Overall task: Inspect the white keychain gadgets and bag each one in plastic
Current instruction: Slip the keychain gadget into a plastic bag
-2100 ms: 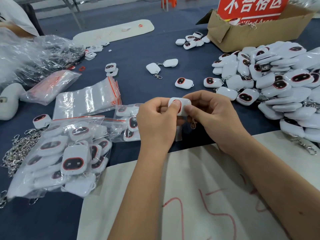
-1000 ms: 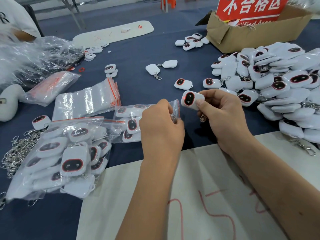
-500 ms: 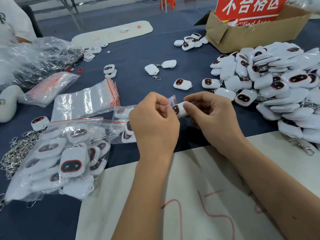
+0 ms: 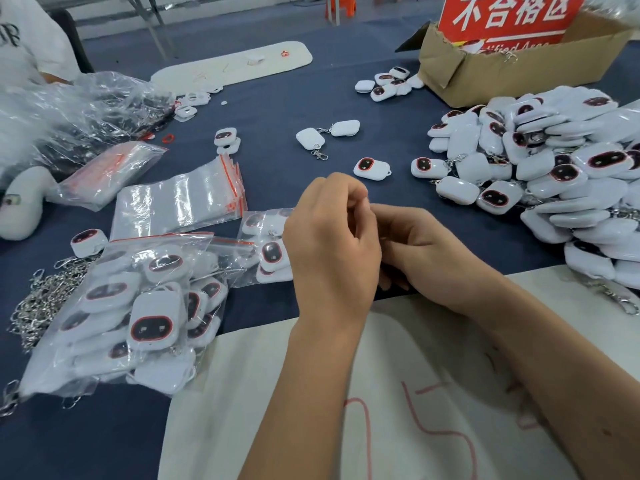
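Both hands meet above the near edge of the blue-covered counter (image 4: pixel 277 109). The left hand (image 4: pixel 332 244) sits in front with its fingers curled inward, and the right hand (image 4: pixel 415 247) is tucked behind it, fingers also curled toward the same spot. What either grip closes on is hidden by the left hand, so I cannot tell whether a gadget or a bag is held. Just left of the hands lie a few small bagged gadgets (image 4: pixel 268 244), and further left a big clear bag of packed gadgets (image 4: pixel 138 306) rests beside a heap of metal keychain clasps (image 4: pixel 41 306). A stack of empty zip bags (image 4: pixel 180 199) with red seal strips lies behind those. The large pile of unbagged white gadgets (image 4: pixel 540 174) fills the right side, with loose ones (image 4: pixel 372 168) scattered toward the middle. A cardboard box (image 4: pixel 485 74) holding a red sign (image 4: pixel 512 15) stands at the far right. A white sheet (image 4: pixel 398 393) with red marks lies under the forearms.
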A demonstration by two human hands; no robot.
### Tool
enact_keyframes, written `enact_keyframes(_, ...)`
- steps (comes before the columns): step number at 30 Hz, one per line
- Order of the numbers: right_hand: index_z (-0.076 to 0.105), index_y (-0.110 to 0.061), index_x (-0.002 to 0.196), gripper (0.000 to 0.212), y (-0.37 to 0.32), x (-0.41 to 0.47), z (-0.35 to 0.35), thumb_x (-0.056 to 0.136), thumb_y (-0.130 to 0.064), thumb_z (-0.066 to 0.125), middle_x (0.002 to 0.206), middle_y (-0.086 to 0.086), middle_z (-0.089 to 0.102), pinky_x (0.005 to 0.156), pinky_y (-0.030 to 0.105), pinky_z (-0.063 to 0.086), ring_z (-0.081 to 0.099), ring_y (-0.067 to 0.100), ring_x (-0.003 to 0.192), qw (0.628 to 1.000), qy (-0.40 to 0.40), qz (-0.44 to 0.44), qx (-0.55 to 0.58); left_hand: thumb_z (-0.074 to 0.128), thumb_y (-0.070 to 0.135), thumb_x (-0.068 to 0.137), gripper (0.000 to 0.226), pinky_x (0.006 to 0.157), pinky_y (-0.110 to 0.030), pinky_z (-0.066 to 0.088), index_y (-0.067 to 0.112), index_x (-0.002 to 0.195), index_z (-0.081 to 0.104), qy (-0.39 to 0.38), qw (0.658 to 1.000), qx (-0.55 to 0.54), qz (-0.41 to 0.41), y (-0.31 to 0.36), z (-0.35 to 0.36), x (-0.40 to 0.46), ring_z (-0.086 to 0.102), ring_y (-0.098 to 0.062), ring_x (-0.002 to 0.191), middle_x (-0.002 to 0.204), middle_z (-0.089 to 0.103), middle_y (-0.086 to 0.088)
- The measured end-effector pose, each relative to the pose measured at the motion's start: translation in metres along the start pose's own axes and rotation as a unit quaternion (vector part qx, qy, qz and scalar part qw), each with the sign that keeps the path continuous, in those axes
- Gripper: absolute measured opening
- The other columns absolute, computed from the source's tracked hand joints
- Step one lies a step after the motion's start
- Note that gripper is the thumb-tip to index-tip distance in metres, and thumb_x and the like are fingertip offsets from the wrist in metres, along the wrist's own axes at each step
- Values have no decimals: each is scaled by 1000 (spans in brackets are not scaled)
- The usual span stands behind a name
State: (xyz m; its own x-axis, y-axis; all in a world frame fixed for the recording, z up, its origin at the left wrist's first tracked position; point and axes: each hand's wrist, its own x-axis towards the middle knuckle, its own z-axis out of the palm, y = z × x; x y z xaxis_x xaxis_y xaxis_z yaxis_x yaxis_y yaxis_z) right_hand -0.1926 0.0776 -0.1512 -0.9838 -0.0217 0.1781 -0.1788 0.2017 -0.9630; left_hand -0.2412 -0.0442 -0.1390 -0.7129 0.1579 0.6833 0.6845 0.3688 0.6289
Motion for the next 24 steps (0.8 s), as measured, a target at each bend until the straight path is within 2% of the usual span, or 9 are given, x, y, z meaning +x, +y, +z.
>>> enact_keyframes(1, 68, -23, 94, 55, -1, 0, 1, 93, 22, 38, 65, -12, 62, 51, 15, 40, 50, 13, 52, 1000, -10, 2, -3, 66, -8, 83, 12, 61, -46, 51, 4, 83, 65, 6, 1000, -1, 0, 0, -1, 0, 60, -25, 67, 77, 64, -5)
enact_keyframes(4, 69, -31, 87, 58, 1, 1, 5, 94, 18, 38, 66, -12, 63, 52, 12, 40, 53, 13, 53, 1000, 19, 5, -24, 66, -9, 82, 12, 60, -46, 51, 3, 83, 65, 16, 1000, -6, -1, 0, -1, 1, 60, -24, 67, 77, 64, -5)
enact_keyframes(7, 68, -12, 95, 41, 6, 1, 6, 93, 16, 39, 66, -7, 64, 53, 14, 43, 55, 9, 53, 997, 51, 18, -52, 66, -9, 83, 12, 60, -46, 51, 3, 82, 65, 9, 1000, -10, -3, 1, 1, 0, 59, -25, 67, 76, 64, -5)
enact_keyframes(10, 68, -15, 98, 41, 3, 0, 8, 90, 15, 41, 73, 4, 68, 59, 23, 49, 60, 15, 62, 998, 14, 17, -50, 67, -8, 82, 14, 59, -48, 50, 5, 80, 64, 12, 1000, -9, -6, 2, 2, -1, 59, -25, 66, 74, 63, -4)
enact_keyframes(13, 71, -30, 84, 50, -1, 1, 8, 94, 11, 44, 63, -6, 62, 48, 16, 42, 51, 5, 50, 998, 50, 21, 23, 67, -8, 82, 14, 59, -47, 50, 5, 80, 64, 12, 1000, -20, -6, 2, 3, -2, 59, -24, 66, 74, 63, -4)
enact_keyframes(16, 69, -24, 72, 44, 2, 2, 7, 96, 5, 46, 54, -6, 57, 42, 16, 36, 47, 2, 44, 991, 126, 36, -15, 66, -10, 82, 14, 61, -46, 50, 4, 81, 64, -2, 1000, -27, -5, 6, 6, -5, 59, -25, 67, 75, 63, -5)
enact_keyframes(18, 67, -27, 66, 52, -1, 2, 8, 92, 12, 44, 53, -11, 58, 44, 13, 38, 49, -2, 46, 993, 96, 50, -39, 65, -10, 82, 14, 61, -45, 50, 4, 81, 64, -9, 999, -31, -2, 7, 7, -6, 59, -24, 68, 76, 63, -5)
enact_keyframes(21, 68, -32, 66, 67, -7, 1, 8, 88, 22, 35, 54, -11, 60, 46, 13, 41, 52, 0, 46, 998, 31, 62, 4, 65, -10, 82, 14, 61, -45, 50, 4, 81, 64, -4, 999, -39, -5, 6, 8, -5, 59, -24, 68, 76, 63, -4)
enact_keyframes(24, 69, -27, 68, 56, -3, 2, 9, 93, 14, 40, 53, -6, 58, 43, 16, 39, 49, 3, 43, 993, 102, 54, -10, 65, -9, 83, 13, 61, -45, 51, 5, 81, 64, 1, 999, -36, -8, 7, 8, -5, 60, -23, 68, 75, 63, -4)
